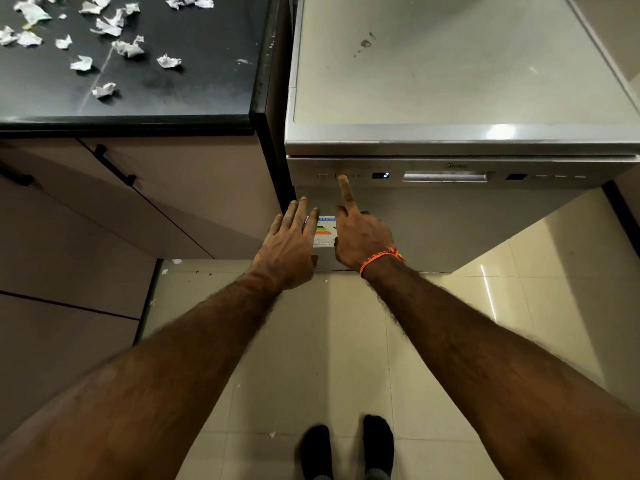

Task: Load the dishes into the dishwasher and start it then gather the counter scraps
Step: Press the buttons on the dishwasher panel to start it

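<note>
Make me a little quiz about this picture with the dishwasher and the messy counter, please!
1. True or false: the dishwasher door is hanging open.
2. Which hand is pressing a button on the control panel? A) left hand B) right hand C) neither
3. Fill in: the crumpled paper scraps lie on the black ____.

Key
1. False. The door is closed.
2. B. The right hand's index finger touches a button beside the display, while the left hand lies flat with straight fingers against the door.
3. Counter. The scraps have not been gathered yet.
</note>
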A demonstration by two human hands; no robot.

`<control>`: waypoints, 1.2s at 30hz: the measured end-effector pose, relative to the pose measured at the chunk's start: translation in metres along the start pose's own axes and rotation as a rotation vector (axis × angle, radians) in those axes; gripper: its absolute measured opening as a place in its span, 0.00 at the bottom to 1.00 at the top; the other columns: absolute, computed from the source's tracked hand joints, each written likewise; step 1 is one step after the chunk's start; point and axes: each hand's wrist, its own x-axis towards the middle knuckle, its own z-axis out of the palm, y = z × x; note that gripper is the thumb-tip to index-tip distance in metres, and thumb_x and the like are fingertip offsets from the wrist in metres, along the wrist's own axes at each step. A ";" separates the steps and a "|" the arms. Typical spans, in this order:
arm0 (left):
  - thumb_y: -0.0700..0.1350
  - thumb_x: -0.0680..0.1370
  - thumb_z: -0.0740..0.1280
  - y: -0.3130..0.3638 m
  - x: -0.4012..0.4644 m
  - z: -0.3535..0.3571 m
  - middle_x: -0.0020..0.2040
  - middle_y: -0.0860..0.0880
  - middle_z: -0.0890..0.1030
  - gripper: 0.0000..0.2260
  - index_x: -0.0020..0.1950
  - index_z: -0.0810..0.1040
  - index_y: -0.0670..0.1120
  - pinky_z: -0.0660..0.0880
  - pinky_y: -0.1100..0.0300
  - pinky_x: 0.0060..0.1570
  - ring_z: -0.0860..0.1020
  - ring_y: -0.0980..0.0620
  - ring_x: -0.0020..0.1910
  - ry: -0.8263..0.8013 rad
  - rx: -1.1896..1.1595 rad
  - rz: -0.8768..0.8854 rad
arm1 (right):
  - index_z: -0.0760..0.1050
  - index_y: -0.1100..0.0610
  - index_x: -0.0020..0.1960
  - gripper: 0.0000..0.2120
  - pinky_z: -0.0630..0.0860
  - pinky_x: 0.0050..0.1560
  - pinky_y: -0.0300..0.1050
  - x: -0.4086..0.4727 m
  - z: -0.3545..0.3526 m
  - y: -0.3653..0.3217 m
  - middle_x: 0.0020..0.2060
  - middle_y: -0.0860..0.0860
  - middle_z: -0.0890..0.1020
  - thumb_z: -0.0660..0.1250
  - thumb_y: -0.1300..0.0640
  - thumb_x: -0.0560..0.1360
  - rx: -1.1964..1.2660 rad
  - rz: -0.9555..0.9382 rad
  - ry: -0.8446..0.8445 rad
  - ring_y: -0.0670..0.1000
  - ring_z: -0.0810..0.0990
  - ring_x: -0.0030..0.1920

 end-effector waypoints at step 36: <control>0.54 0.81 0.64 -0.006 0.001 0.009 0.82 0.41 0.38 0.42 0.83 0.39 0.45 0.45 0.42 0.80 0.38 0.42 0.81 -0.034 0.000 -0.025 | 0.63 0.58 0.76 0.35 0.83 0.42 0.51 0.001 0.015 -0.004 0.70 0.58 0.73 0.74 0.53 0.74 0.004 0.020 0.074 0.55 0.80 0.38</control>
